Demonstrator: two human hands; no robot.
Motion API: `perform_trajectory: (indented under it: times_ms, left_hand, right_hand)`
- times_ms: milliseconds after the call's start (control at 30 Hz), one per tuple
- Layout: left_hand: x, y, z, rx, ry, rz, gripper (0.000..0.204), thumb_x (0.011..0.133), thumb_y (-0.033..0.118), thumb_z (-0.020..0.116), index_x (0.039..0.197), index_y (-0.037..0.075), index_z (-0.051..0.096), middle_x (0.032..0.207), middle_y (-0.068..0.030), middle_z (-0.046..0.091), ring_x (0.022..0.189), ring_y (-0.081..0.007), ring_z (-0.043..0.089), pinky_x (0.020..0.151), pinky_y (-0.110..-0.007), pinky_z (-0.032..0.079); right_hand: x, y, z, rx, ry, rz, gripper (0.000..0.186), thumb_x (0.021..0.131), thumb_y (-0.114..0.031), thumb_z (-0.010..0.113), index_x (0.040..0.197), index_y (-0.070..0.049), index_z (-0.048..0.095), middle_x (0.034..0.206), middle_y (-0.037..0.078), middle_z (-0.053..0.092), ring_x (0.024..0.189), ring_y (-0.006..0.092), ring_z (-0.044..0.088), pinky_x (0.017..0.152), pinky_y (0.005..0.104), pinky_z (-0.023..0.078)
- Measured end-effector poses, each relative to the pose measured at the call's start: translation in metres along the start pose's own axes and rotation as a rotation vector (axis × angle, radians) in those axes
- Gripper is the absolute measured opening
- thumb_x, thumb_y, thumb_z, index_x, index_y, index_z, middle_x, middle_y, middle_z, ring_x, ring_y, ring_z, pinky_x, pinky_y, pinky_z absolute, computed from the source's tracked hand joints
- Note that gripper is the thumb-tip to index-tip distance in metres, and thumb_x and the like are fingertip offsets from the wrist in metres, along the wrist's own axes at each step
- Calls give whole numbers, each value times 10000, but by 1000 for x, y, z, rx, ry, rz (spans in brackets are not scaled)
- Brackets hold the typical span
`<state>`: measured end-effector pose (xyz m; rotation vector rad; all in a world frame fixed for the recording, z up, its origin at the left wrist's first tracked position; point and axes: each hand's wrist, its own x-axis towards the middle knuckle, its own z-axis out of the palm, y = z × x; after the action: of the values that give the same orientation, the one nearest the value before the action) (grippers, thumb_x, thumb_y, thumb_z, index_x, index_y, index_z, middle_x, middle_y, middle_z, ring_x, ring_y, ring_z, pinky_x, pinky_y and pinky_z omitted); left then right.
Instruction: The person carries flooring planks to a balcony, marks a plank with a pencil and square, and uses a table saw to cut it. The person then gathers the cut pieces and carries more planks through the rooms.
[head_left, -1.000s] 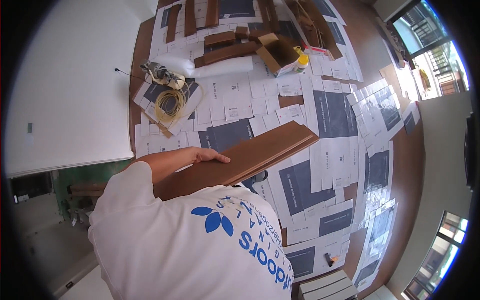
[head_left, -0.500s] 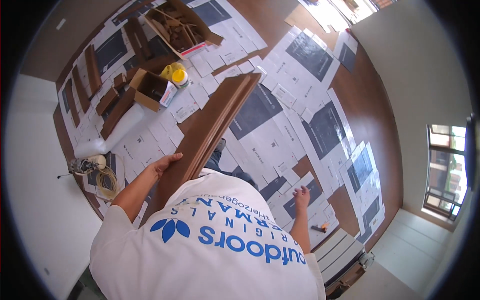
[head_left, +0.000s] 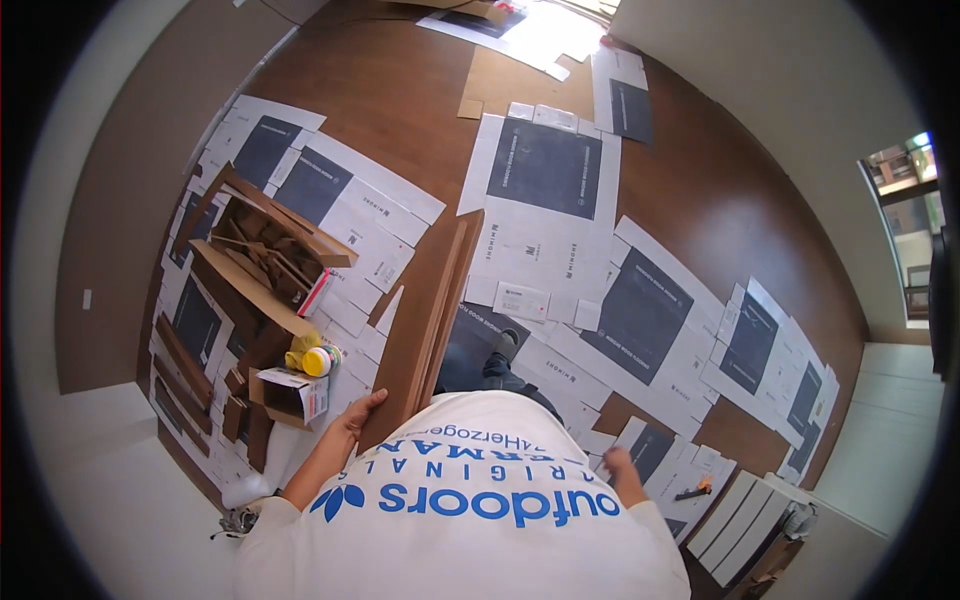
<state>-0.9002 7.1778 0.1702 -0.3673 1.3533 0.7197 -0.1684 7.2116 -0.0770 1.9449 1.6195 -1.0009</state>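
Observation:
My left hand point(head_left: 362, 412) is wrapped round the edge of a stack of long brown wooden planks point(head_left: 412, 325), carried at my left side and slanting up and away from me. At least two boards lie face to face in the stack; its near end is hidden behind my arm and shirt. Down by my right side, away from the planks, hangs my right hand point(head_left: 620, 465). Its fingers are too small and turned away to make out, and no object shows in it. Beyond my shirt a foot in a dark shoe point(head_left: 508, 345) is visible on the floor.
White and dark cardboard sheets point(head_left: 640, 315) cover parts of the brown floor point(head_left: 720, 200). To the left stand a carton of wood scraps point(head_left: 265, 255), a small open box point(head_left: 283, 400), a yellow-lidded tub point(head_left: 318, 361) and loose planks point(head_left: 185, 362). White panels point(head_left: 735, 525) are at the lower right.
My view has shifted forward and turned, so the cartons now sit lower and more floor shows ahead. The planks stay in my left hand. My right hand, fingers spread before, has dropped closer to my side.

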Motion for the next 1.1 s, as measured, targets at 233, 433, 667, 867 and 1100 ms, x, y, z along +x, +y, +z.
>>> perform_trajectory:
  times_ms: [233, 433, 667, 867, 1100]
  left_hand:
    - [46, 267, 209, 37, 170, 25, 590, 851, 449, 765, 1218, 1, 657, 1146, -174, 717, 980, -266, 720, 803, -367, 601]
    - [215, 511, 290, -6, -278, 39, 703, 815, 518, 780, 1262, -4, 627, 1161, -176, 712, 1044, -292, 700, 889, -397, 583]
    - [264, 757, 446, 38, -203, 54, 698, 816, 451, 800, 1289, -25, 609, 1194, -183, 698, 1064, -302, 687, 942, -408, 560]
    - [277, 954, 619, -20, -25, 81, 726, 802, 452, 811, 1299, -33, 599, 1204, -191, 689, 1111, -293, 664, 948, -380, 547]
    - [277, 1194, 841, 72, 112, 166, 737, 798, 437, 817, 1312, -38, 586, 1209, -195, 684, 1129, -278, 656, 940, -354, 546]
  right_hand:
    - [327, -310, -496, 896, 567, -356, 358, 930, -128, 617, 1265, -17, 558, 971, 106, 676, 754, 160, 663, 683, 283, 562]
    - [454, -389, -599, 864, 455, -101, 315, 919, -85, 596, 1227, -26, 563, 934, 99, 675, 702, 130, 629, 597, 265, 530]
    - [497, -446, -541, 369, 26, -21, 384, 852, -238, 709, 1161, -11, 690, 1021, 169, 737, 865, 291, 724, 794, 403, 557]
    - [657, -508, -704, 249, -495, 216, 408, 836, -260, 714, 1165, -19, 702, 1141, 192, 716, 1038, 329, 698, 882, 410, 540]
    - [1051, -682, -1180, 661, 505, -148, 310, 896, -129, 623, 1181, -8, 613, 948, 87, 678, 704, 134, 650, 656, 282, 537]
